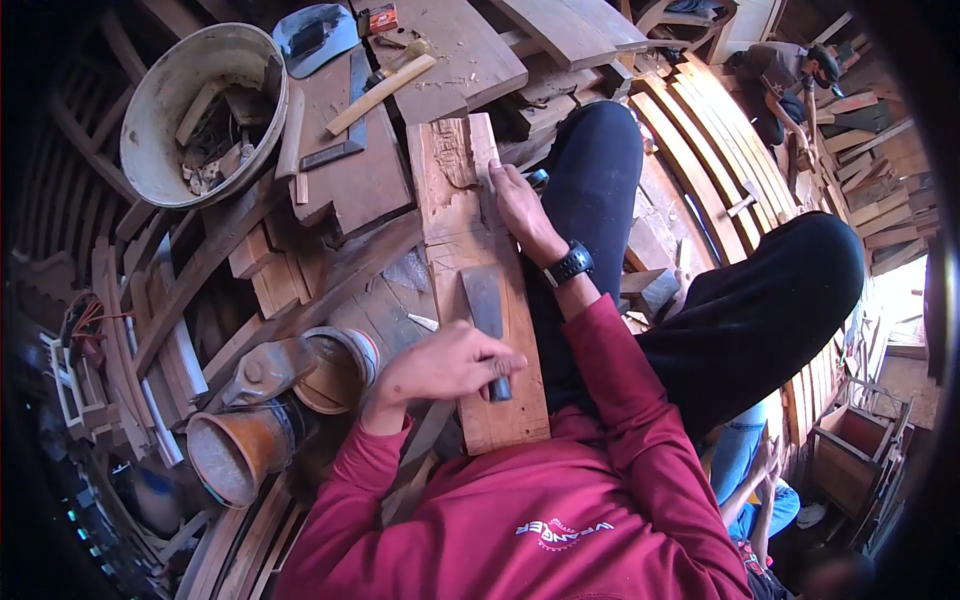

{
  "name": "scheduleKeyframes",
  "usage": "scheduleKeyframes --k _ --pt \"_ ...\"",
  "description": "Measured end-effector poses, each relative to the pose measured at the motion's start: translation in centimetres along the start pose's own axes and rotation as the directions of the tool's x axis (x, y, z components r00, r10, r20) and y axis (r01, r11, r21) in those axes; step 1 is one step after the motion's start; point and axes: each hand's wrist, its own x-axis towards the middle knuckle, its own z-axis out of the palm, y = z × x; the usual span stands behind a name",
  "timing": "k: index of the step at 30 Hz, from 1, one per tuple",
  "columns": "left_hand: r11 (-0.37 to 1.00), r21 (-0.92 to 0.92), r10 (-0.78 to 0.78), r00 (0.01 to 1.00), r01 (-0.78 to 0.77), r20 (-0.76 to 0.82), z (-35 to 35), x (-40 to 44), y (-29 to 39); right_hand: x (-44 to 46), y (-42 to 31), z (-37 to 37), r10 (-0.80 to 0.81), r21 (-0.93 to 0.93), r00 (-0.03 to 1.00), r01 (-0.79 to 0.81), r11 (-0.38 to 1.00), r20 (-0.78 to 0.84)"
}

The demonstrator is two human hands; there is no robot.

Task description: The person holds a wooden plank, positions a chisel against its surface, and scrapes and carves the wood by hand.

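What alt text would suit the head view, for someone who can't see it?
A seated person's left hand holds a dark, flat tool over a long wooden board, with the right hand at its far side. Around are planks and a bucket of scraps; another person bends at upper right.

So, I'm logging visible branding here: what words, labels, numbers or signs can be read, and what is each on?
"WRANGLER", apparently, upside down on the maroon top; its later letters are unclear.
Small red box: printing too small to read.
Wristwatch: face too small to read.
No other text is readable.
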Motion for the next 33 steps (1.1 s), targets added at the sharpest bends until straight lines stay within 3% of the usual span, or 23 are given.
scheduleKeyframes --k 2,4,5,6,8,10,12,13,16,17,20,21,23,26,27,30,32,33 --pt "0.998 -0.054 0.038 0.998 -0.041 -0.053 -0.5 -0.2 0.1 0.0 0.0 0.2 -0.018 0.01 1.0 0.019 1.0 -0.013" --pt "0.987 -0.129 -0.112 0.983 0.094 -0.143 -0.4 0.0 1.0 0.1 -0.2 0.0 0.043 -0.001 0.999 -0.043 0.999 0.025" --pt "0.999 0.023 -0.027 0.992 0.03 -0.121 0.0 0.3 0.1 0.1 -0.2 -0.1 0.04 -0.003 0.999 -0.04 0.999 0.023" --pt "0.999 0.023 -0.025 0.992 0.028 -0.123 0.4 0.4 0.1 0.0 -0.2 -0.1 0.016 -0.001 1.0 -0.016 1.0 0.017" --pt "0.996 0.058 -0.069 0.995 0.065 0.067 0.9 0.8 0.3 0.1 -0.3 -0.1 -0.009 -0.002 1.0 0.009 1.0 0.01" --pt "0.994 0.005 -0.113 0.992 0.113 0.052 0.7 0.4 1.0 0.0 -0.1 -0.1 -0.011 -0.008 1.0 0.011 1.0 0.007" --pt "0.991 -0.059 0.104 0.978 -0.116 -0.183 0.2 0.3 0.2 -0.1 0.0 0.0 0.0 0.002 1.0 0.0 1.0 0.007" --pt "0.986 -0.163 -0.056 0.977 0.022 -0.207 -0.2 0.0 1.2 0.0 -0.1 0.0 0.004 0.008 1.0 -0.004 1.0 0.003" --pt "0.999 -0.014 -0.054 0.982 0.053 -0.182 -0.1 0.1 1.1 0.0 -0.2 -0.1 0.011 0.0 1.0 -0.011 1.0 0.008" --pt "0.984 0.026 -0.175 0.983 0.177 -0.064 -0.1 0.1 1.4 0.0 -0.2 -0.1 0.008 -0.002 1.0 -0.008 1.0 0.009" --pt "0.983 0.127 -0.134 0.991 0.135 -0.014 0.3 0.2 0.9 0.0 -0.3 -0.2 0.03 0.007 0.999 -0.031 1.0 0.022" --pt "0.983 0.125 -0.136 0.991 0.136 -0.01 0.3 0.1 0.6 -0.1 -0.3 -0.2 0.011 0.009 1.0 -0.011 1.0 0.011" --pt "0.998 -0.037 0.034 0.972 -0.044 -0.232 -0.1 -0.1 0.1 -0.2 -0.3 0.0 -0.008 0.015 1.0 0.008 1.0 0.008" --pt "0.997 0.03 -0.064 0.975 0.072 -0.215 -0.3 0.1 0.3 -0.1 -0.3 -0.1 0.0 -0.014 1.0 0.0 1.0 0.007" --pt "0.988 0.078 -0.126 0.986 0.135 -0.105 -0.4 0.1 0.8 -0.2 -0.4 -0.1 -0.008 -0.007 1.0 0.008 1.0 0.004" --pt "0.996 0.053 -0.072 0.997 0.071 0.017 0.6 0.2 0.7 -0.3 -0.7 -0.2 -0.005 -0.007 1.0 0.005 1.0 0.007" --pt "0.996 0.016 -0.084 0.996 0.084 0.009 0.3 0.0 0.7 -0.5 -0.9 -0.3 0.014 -0.007 1.0 -0.014 1.0 0.012" --pt "0.999 -0.024 -0.037 0.996 0.035 -0.084 0.0 -0.2 0.7 -0.5 -0.9 -0.2 0.021 -0.003 1.0 -0.021 1.0 0.003"
